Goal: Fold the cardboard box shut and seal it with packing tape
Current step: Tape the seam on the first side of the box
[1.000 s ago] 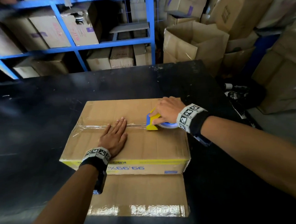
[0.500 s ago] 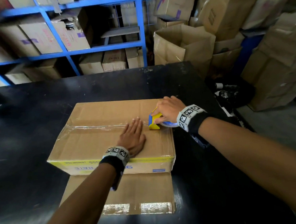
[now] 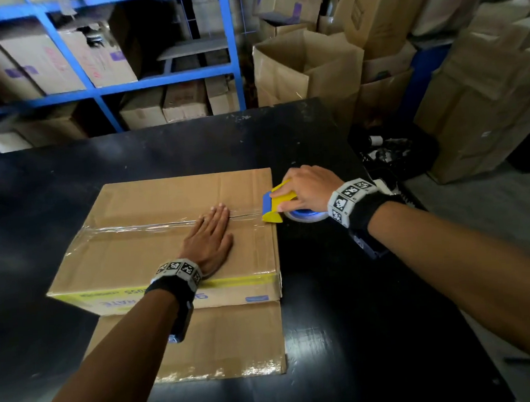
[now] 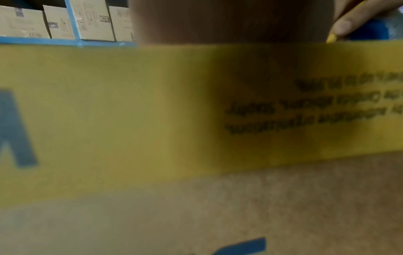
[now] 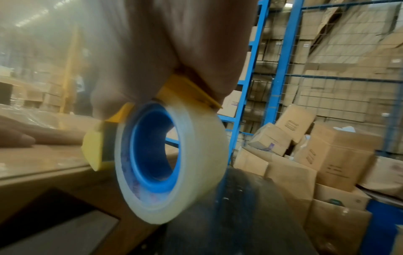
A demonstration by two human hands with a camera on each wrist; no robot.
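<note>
A flat brown cardboard box [image 3: 154,252] with a yellow printed band on its near side [image 4: 109,112] lies shut on the black table [image 3: 345,336]. Clear tape [image 3: 134,230] runs along its top seam. My left hand [image 3: 208,241] lies flat, fingers straight, on the box top over the seam. My right hand [image 3: 305,191] grips a yellow and blue tape dispenser [image 3: 275,204] at the box's right edge; its clear roll on a blue core [image 5: 165,162] hangs just past that edge.
A loose cardboard flap [image 3: 223,342] lies flat on the table in front of the box. Blue shelving [image 3: 167,79] with cartons stands behind the table. Open and stacked boxes [image 3: 304,63] crowd the floor at the right, past the table edge.
My right hand has drawn the dispenser rightward along the seam to the box's right edge. My left hand has slid right along the tape after it.
</note>
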